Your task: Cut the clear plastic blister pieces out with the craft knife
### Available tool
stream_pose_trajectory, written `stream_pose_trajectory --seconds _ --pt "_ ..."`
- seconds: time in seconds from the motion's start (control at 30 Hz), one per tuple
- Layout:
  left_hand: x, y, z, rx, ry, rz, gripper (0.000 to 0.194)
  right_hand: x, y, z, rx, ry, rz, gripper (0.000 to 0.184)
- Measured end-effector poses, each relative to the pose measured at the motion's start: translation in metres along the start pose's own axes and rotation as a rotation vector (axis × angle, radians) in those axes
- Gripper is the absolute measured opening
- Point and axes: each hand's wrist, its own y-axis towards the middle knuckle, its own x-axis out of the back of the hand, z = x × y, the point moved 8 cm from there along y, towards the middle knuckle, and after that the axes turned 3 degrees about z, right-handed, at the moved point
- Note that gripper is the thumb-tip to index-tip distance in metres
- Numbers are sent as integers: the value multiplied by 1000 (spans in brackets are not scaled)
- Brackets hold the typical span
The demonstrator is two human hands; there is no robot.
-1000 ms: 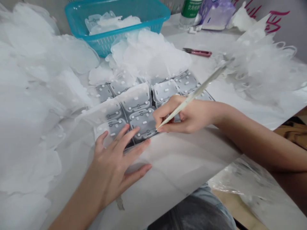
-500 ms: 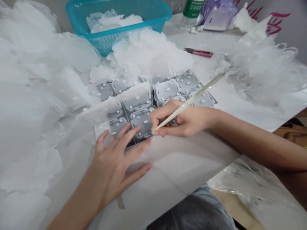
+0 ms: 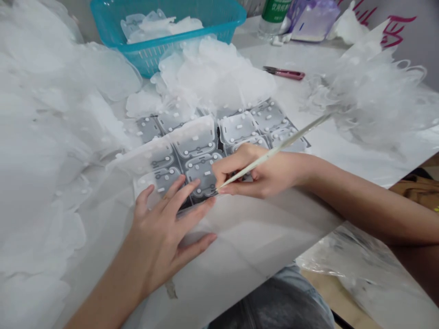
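Note:
My left hand [image 3: 164, 228] lies with its fingers spread. Its fingertips rest on the near edge of a dark panel [image 3: 194, 194] divided into rounded grey cells with small white pegs. My right hand [image 3: 250, 171] pinches a long, thin, pale stick [image 3: 281, 145] like a pen. The stick slants up to the right, and its narrow lower tip meets the near edge of one cell, just beyond my left index finger. A frosted translucent sheet [image 3: 152, 148] covers part of the panel's left side. My right fingers and palm hide some of the cells.
Heaped translucent white pieces [image 3: 216, 73] lie behind the panel, with a larger pile [image 3: 44, 137] at left. A blue basket [image 3: 185, 42] holds more. Pink-handled snips [image 3: 286, 73], a bottle [image 3: 273, 18], a purple pack [image 3: 313, 20] and tangled clear scraps [image 3: 370, 105] sit at right.
The stick tilts slightly lower to the right, its tip staying near the same cell edge. The left hand keeps its place; the whole view has shifted slightly.

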Motion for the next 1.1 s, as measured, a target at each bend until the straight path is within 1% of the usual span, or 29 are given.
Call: stream_pose_trajectory --seconds 0.1,0.23,0.37,0.6,0.77,1.1 --pt "0 0 1 5 0 4 39 0 0 1 1 -12 0 20" --pt "1 1 -1 -23 15 4 43 0 0 0 -15 -19 9 20" --pt "1 1 -1 -26 25 5 39 0 0 1 -17 -14 12 20" --pt "0 1 1 31 -8 28 36 0 1 2 -11 -9 16 18" --pt "2 1 -1 -13 4 -5 41 0 1 3 -14 -12 17 19" --pt "2 0 0 -4 -5 8 42 0 1 3 -20 -5 34 20"
